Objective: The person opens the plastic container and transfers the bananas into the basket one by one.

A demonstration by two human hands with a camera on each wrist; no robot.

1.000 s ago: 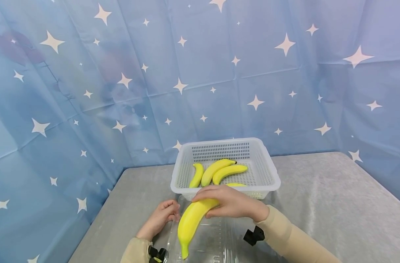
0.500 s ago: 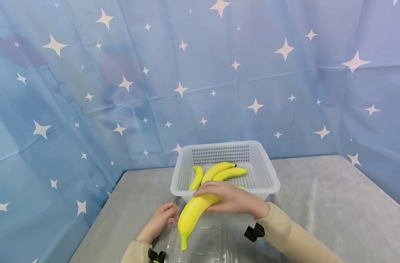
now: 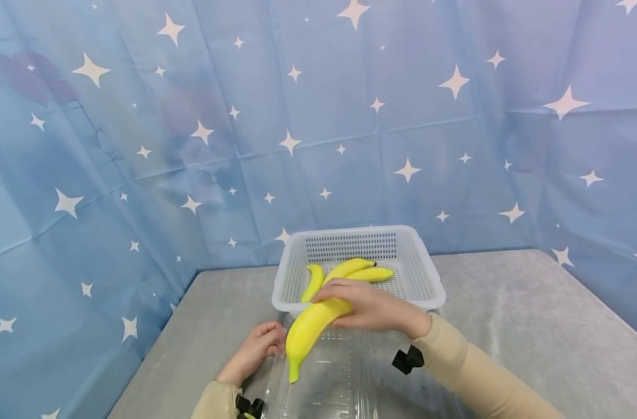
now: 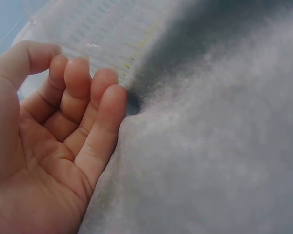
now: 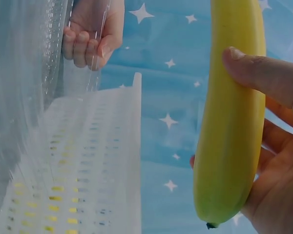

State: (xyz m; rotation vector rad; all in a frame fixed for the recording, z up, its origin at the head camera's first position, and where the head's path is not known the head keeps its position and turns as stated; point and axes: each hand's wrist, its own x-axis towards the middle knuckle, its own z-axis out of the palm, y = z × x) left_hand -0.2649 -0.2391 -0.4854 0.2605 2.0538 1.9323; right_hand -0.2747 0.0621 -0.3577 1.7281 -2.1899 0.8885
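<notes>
My right hand (image 3: 373, 308) grips a large yellow banana (image 3: 308, 334) near its blunt end, thumb and fingers wrapped round it (image 5: 232, 122). The banana hangs tilted, stem down, over a clear plastic container (image 3: 344, 378) and reaches up in front of the near rim of a white mesh basket (image 3: 433, 291). Several smaller bananas (image 3: 373, 273) lie in the basket. My left hand (image 3: 252, 349) rests on the grey table (image 3: 506, 326) with its fingers (image 4: 63, 126) loosely curled against the container's left edge, holding nothing.
Blue star-patterned cloth (image 3: 140, 145) walls in the back and both sides of the table. The basket stands at the middle back, with the container directly in front of it. Bare grey table surface lies to the right and left of both.
My right hand has carried the banana a little up and away from me, closer to the basket's near rim. The left hand has stayed in place.
</notes>
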